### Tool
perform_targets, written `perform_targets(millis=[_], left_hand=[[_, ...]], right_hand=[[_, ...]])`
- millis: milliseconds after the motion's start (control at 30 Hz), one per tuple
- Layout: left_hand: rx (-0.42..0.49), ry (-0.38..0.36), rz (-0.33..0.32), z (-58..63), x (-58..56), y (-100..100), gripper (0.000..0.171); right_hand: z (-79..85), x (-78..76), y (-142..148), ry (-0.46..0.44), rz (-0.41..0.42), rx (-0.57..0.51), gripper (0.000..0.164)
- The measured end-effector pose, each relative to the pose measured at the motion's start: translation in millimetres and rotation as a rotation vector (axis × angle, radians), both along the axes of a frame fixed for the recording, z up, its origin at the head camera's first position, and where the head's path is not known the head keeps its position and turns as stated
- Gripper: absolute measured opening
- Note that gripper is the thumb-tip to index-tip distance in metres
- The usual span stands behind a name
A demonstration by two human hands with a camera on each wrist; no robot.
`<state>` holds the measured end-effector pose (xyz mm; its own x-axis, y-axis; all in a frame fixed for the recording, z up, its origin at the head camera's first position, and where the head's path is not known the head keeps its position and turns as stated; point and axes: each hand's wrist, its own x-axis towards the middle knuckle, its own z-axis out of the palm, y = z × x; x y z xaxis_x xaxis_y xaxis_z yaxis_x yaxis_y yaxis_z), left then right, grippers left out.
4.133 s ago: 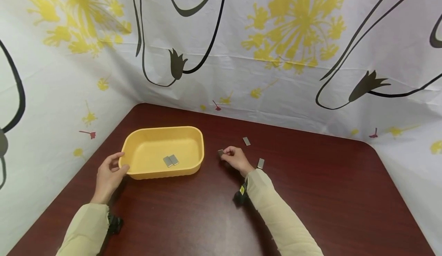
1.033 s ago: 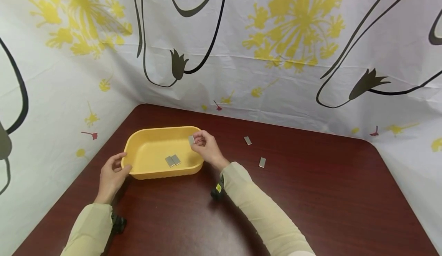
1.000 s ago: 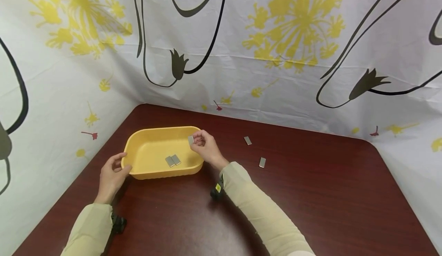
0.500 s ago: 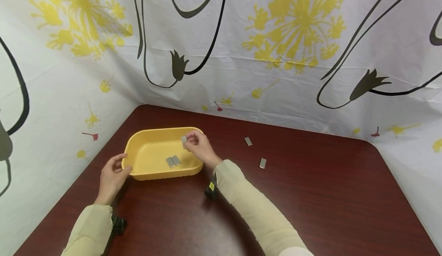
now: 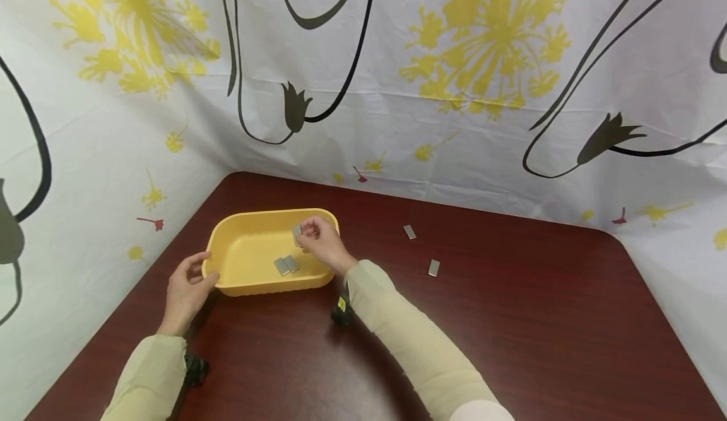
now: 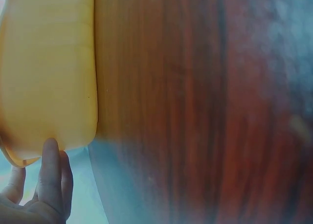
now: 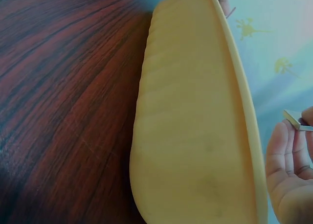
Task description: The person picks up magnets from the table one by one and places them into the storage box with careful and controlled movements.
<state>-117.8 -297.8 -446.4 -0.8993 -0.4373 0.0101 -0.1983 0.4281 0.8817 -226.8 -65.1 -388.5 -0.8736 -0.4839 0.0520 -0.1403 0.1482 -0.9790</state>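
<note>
Right hand [image 5: 322, 243] pinching grey tile [image 5: 297, 234], over yellow tray [image 5: 255, 289] — left hand [image 5: 186, 290] gripping tray's end

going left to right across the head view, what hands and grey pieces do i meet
Left hand → two grey pieces lying in the yellow tray → right hand → farther loose piece → nearer loose piece
</note>
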Motion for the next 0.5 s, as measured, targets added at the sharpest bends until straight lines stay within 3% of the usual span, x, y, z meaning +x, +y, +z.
perform_targets(millis=[267, 433, 500], left_hand=[[-0.006, -0.001, 0.001, -0.7, -0.9, -0.2, 0.048], [-0.006, -0.006, 0.005, -0.9, -1.5, -0.1, 0.048], [-0.009, -0.012, 0.008, -0.7, -1.7, 0.0, 0.048]], right_hand=[[-26.4, -16.5, -7.3, -0.009, -0.005, 0.051, 0.021], [-29.3, -17.4, -8.0, -0.042, -0.031, 0.044, 0.022], [-21.1, -13.6, -7.4, -0.061, -0.031, 0.041, 0.023]])
